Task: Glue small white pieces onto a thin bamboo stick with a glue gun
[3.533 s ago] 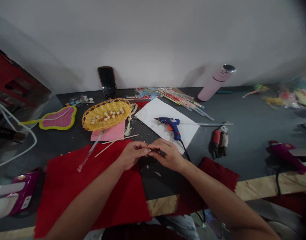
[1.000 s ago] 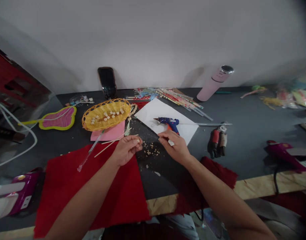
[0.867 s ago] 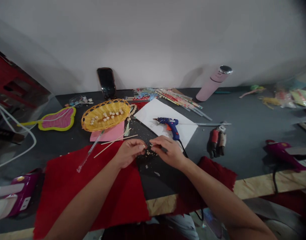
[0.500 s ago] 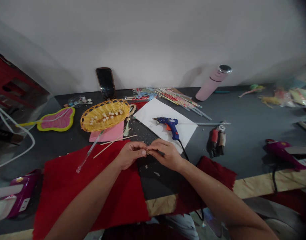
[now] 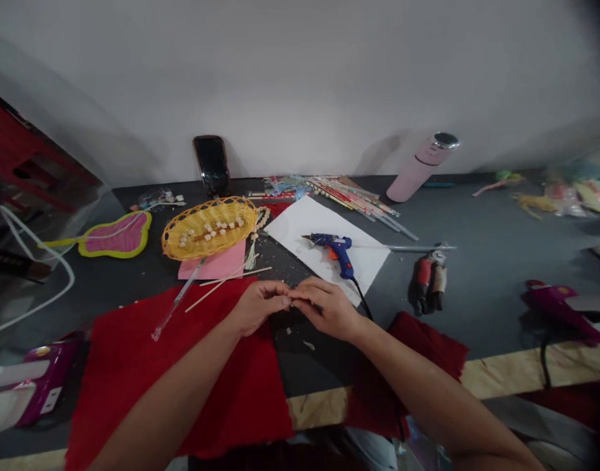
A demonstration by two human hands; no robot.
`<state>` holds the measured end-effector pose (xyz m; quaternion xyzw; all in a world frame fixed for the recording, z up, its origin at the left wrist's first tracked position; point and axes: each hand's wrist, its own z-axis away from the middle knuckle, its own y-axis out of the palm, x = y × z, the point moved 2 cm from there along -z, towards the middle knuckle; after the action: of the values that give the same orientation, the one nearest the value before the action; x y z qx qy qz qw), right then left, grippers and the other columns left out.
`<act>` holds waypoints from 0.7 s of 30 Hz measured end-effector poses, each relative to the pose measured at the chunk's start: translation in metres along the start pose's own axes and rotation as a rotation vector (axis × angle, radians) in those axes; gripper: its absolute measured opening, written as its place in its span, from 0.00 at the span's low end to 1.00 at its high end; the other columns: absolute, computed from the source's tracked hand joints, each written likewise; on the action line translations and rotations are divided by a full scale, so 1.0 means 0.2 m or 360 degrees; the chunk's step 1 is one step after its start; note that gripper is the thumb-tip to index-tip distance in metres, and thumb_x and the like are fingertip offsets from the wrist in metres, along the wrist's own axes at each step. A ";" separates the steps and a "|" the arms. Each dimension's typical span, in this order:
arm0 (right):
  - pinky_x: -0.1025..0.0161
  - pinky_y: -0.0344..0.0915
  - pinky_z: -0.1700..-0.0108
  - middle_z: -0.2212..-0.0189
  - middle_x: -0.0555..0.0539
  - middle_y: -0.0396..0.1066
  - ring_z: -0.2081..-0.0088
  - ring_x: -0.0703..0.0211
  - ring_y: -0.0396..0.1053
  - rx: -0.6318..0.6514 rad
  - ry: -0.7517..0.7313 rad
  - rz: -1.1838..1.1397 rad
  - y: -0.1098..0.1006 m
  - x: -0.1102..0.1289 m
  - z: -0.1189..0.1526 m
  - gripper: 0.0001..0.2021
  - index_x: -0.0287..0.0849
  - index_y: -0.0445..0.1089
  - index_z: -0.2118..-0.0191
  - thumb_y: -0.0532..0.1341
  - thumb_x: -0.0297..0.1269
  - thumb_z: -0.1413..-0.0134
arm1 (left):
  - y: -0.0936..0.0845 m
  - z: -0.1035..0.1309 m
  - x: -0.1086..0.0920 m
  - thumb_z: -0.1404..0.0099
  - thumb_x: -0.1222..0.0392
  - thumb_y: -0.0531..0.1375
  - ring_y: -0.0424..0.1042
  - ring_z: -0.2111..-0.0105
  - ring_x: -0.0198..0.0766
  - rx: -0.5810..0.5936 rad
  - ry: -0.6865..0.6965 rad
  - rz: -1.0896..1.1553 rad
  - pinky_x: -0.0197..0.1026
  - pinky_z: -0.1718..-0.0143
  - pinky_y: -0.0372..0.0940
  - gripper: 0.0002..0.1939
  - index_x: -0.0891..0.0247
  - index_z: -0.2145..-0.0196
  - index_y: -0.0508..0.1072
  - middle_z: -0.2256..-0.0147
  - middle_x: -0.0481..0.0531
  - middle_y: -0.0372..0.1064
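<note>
My left hand [image 5: 260, 306] and my right hand [image 5: 326, 307] meet fingertip to fingertip over the dark table, each in a pinch. Whatever lies between the fingertips is too small and hidden to name. Behind my right hand, a blue glue gun [image 5: 343, 254] rests on white paper [image 5: 300, 219]. A yellow woven basket [image 5: 179, 232] with several small pale pieces [image 5: 216, 229] stands beyond my left hand. Thin wooden sticks [image 5: 216, 291] lie near its front edge, and a red cloth [image 5: 182, 373] spreads under my left forearm.
A pink bottle [image 5: 417, 171] and a phone [image 5: 212, 165] stand by the wall. Pliers [image 5: 424, 281] lie right of the paper. Bundled sticks [image 5: 353, 196] are at the back. Purple devices [image 5: 44, 379] sit at both sides; a pink fan [image 5: 116, 234] lies left.
The whole view has shifted slightly. Both hands stay together, and the small brownish thing seen between the fingertips before is now mostly hidden.
</note>
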<state>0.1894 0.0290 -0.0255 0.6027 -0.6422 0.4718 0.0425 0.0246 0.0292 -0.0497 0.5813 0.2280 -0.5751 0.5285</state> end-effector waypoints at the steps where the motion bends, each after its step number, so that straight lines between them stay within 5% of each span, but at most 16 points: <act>1: 0.64 0.69 0.64 0.65 0.44 0.70 0.64 0.61 0.69 0.0007 0.0007 -0.0014 0.00 0.00 0.00 0.12 0.43 0.67 0.55 0.56 0.28 0.45 | 0.00 0.00 0.00 0.49 0.59 0.65 0.62 0.73 0.31 0.0002 0.0015 -0.0014 0.35 0.68 0.57 0.08 0.68 0.74 0.73 0.74 0.50 0.66; 21: 0.64 0.69 0.62 0.66 0.44 0.70 0.63 0.61 0.69 -0.0006 0.0013 -0.0092 0.01 0.00 0.01 0.12 0.43 0.67 0.55 0.56 0.28 0.46 | -0.01 0.00 0.01 0.52 0.60 0.67 0.64 0.73 0.32 0.0006 0.0006 0.0021 0.36 0.68 0.57 0.09 0.69 0.75 0.74 0.74 0.50 0.67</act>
<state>0.1879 0.0272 -0.0267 0.6190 -0.6251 0.4717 0.0599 0.0230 0.0293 -0.0534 0.5849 0.2238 -0.5710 0.5308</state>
